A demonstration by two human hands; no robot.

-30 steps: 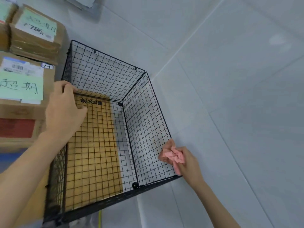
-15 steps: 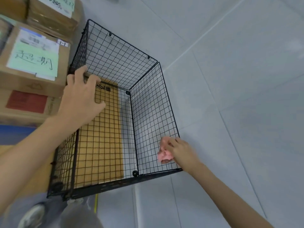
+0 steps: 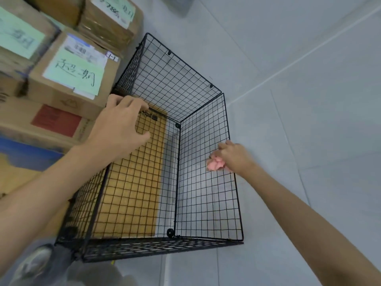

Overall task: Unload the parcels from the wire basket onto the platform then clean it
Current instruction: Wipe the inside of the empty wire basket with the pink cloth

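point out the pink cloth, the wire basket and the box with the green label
pink cloth (image 3: pixel 215 164): head view, its crumpled middle
wire basket (image 3: pixel 206 203): head view, right mesh wall
box with the green label (image 3: pixel 74 75): head view, on the green label

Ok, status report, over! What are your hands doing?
Left hand grips wire basket rim. Right hand presses pink cloth on its right wall. Parcels out, stacked left; nothing blocking.

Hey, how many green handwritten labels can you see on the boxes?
3: the middle label on the box beside the wire basket, the left-edge label, the top label. Others may be out of frame.
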